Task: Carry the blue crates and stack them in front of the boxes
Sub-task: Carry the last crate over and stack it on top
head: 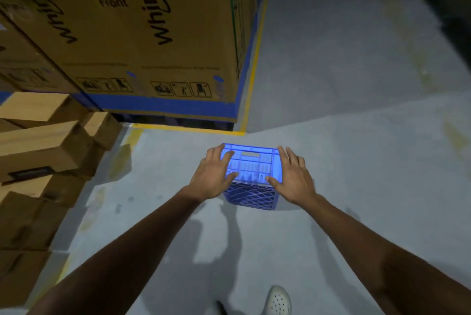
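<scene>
I had one blue crate [251, 174] between my palms, my left hand [212, 174] flat against its left side and my right hand [293, 177] against its right, fingers spread and pressing inward, not hooked into anything. It sat low over the grey concrete floor [356, 162], just short of the yellow floor line [188, 128] that runs before the big printed carton [158, 34]; whether its base already touched the floor I could not tell.

To do this part well, I judged I should keep the squeeze even on both sides so the crate stayed level, square it to that yellow line, and let go only once it sat flat, since the next crate would need a true base to stack on.

The crate was rigid moulded plastic, its upper face ribbed in small rectangles with a handle slot, its near face a diagonal lattice (glare washed the top almost white-blue). The smaller brown boxes [38, 151] to my left were plain matte cardboard, stacked somewhat unevenly. The floor looked smooth, faintly stained.
</scene>
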